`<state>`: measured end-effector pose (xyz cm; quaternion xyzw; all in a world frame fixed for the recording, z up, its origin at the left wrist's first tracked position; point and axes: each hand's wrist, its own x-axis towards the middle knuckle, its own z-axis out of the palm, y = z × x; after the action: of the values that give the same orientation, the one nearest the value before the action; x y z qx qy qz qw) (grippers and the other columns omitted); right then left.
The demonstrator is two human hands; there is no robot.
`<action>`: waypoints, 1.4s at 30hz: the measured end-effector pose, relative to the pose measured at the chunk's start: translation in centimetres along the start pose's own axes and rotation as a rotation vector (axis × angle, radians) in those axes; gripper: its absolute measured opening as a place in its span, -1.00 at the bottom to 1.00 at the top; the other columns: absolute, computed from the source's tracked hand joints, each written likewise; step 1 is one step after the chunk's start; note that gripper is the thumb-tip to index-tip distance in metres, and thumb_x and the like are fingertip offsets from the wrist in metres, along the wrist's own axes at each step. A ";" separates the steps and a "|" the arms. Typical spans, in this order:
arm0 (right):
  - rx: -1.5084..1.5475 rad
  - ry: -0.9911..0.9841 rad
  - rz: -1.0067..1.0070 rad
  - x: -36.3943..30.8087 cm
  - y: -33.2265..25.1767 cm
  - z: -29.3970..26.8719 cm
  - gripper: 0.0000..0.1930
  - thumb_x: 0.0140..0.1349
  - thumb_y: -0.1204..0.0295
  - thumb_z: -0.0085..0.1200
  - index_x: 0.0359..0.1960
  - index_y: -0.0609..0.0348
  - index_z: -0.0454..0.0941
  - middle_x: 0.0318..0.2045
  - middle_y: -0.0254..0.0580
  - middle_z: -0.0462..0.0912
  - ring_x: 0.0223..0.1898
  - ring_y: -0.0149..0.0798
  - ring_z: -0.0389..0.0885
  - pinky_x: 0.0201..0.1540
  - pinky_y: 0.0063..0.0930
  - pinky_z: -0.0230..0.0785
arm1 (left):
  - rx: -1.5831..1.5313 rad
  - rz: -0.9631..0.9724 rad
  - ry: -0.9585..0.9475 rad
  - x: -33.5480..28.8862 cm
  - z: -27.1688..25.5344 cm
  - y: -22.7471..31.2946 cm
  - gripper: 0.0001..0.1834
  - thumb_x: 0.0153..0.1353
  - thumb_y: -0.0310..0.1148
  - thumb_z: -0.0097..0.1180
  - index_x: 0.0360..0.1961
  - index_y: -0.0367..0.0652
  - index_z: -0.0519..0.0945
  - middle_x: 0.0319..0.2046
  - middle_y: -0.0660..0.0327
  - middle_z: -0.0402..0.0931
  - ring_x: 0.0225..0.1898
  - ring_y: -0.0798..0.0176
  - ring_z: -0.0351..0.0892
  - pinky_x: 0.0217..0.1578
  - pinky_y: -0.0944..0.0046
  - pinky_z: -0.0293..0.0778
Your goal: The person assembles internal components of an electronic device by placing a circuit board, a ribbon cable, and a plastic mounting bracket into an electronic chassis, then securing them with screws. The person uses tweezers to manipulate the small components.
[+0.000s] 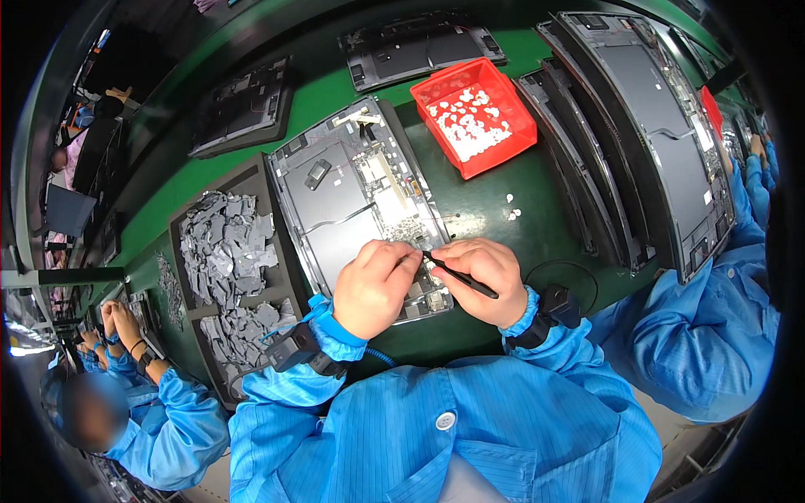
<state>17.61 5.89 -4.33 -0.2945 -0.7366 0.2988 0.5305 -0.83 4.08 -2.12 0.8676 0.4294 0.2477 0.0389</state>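
Head view: the opened laptop base (356,205) lies on the green bench (503,243) right before you, and both hands work at its near edge. Your right hand (482,281) grips black tweezers (457,275), tips at the board; your left hand (373,287) pinches beside them (whatever it holds is hidden). You seem mid-placement; next comes a steady, fine press. Red bin (474,117) sits behind, grey-pad tray (226,260) to the left.

- Tabletop (495,210): showing dark green.
- Parts bin (511,117): showing bright red, holding white bits.
- Sleeves (553,369): showing blue with fine stripes.
- Tweezers (461,277): appearing black.
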 end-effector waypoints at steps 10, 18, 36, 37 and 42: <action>0.130 0.159 0.113 -1.6 0.2 0.2 -0.75 -0.17 0.71 0.24 -0.53 0.28 0.38 -0.43 0.00 0.61 -0.33 -0.08 0.64 -0.31 -0.38 0.49 | 0.104 0.033 -0.068 0.3 -0.5 0.9 -0.63 -0.28 -0.43 0.11 -0.31 -0.23 0.57 -0.34 0.25 0.48 -0.35 0.26 0.47 -0.45 0.32 0.46; 0.063 0.049 0.059 -1.4 0.2 0.2 -0.75 -0.14 0.74 0.20 -0.50 0.28 0.35 -0.41 0.04 0.61 -0.26 -0.02 0.63 -0.20 -0.27 0.49 | 0.095 0.043 -0.010 0.0 -0.3 0.7 -0.66 -0.29 -0.45 0.09 -0.35 -0.25 0.59 -0.32 0.25 0.51 -0.36 0.26 0.47 -0.44 0.32 0.47; 0.078 0.101 0.142 -1.7 -0.1 0.5 -0.72 -0.15 0.72 0.22 -0.51 0.28 0.31 -0.39 0.09 0.61 -0.27 -0.03 0.63 -0.23 -0.34 0.46 | 0.361 -0.503 0.092 -4.7 -8.5 -11.7 -0.75 -0.17 -0.59 0.05 -0.35 -0.25 0.58 -0.37 0.06 0.53 -0.29 -0.02 0.47 -0.21 0.10 0.38; 0.084 0.098 0.135 -1.8 -0.1 0.4 -0.72 -0.15 0.72 0.22 -0.51 0.28 0.31 -0.39 0.09 0.61 -0.27 -0.03 0.63 -0.23 -0.34 0.46 | 0.230 -0.501 -0.024 -5.3 -9.0 -12.4 -0.72 -0.17 -0.56 0.11 -0.32 -0.24 0.58 -0.35 0.06 0.54 -0.27 -0.01 0.48 -0.20 0.12 0.39; 0.120 0.103 0.219 -1.6 -0.3 0.2 -0.73 -0.13 0.72 0.21 -0.50 0.28 0.31 -0.34 0.11 0.60 -0.23 -0.06 0.62 -0.18 -0.34 0.44 | 0.202 -0.458 -0.165 -6.0 -8.2 -13.4 -0.67 -0.19 -0.50 0.22 -0.28 -0.24 0.59 -0.32 0.05 0.56 -0.20 0.03 0.51 -0.13 0.18 0.41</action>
<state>17.84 4.54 -5.13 -0.3559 -0.6527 0.3827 0.5485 -17.44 6.69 -1.09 0.7645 0.6325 0.1167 0.0419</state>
